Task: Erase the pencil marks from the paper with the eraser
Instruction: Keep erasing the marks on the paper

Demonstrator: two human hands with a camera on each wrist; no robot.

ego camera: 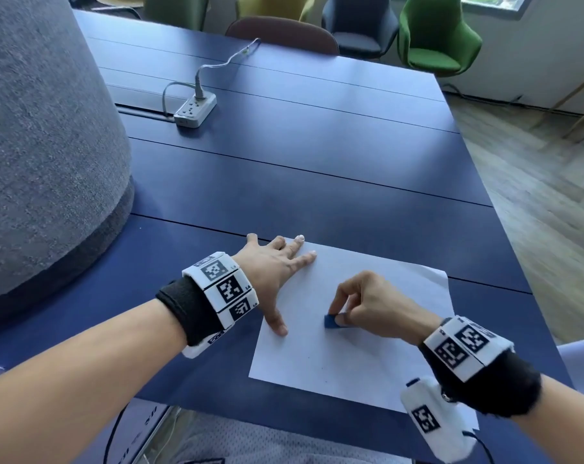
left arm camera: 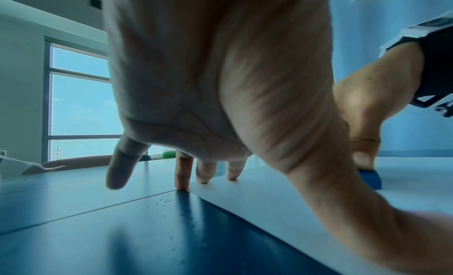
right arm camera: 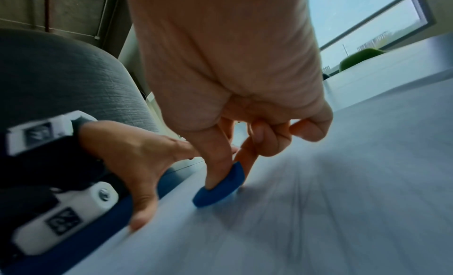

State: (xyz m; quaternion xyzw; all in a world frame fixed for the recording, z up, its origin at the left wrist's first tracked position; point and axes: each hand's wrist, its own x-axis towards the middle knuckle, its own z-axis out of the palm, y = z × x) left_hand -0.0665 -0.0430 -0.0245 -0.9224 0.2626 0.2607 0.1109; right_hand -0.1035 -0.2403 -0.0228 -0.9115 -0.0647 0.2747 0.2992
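Observation:
A white sheet of paper (ego camera: 367,356) lies on the dark blue table (ego camera: 300,182), near its front edge. My right hand (ego camera: 367,303) pinches a small blue eraser (ego camera: 334,321) between thumb and fingers and holds it down on the middle of the sheet. In the right wrist view the eraser (right arm camera: 220,188) touches the paper (right arm camera: 318,211), and faint grey lines show beside it. My left hand (ego camera: 277,272) is spread flat, fingers straight, pressing the sheet's left edge and far corner. The left wrist view shows the fingertips (left arm camera: 182,182) at the paper edge (left arm camera: 257,197).
A white power strip (ego camera: 195,112) with a grey cable lies far back on the table. A large grey upholstered form (ego camera: 42,145) rises at the left. Chairs stand beyond the far edge, among them a green chair (ego camera: 434,38). Wooden floor lies to the right.

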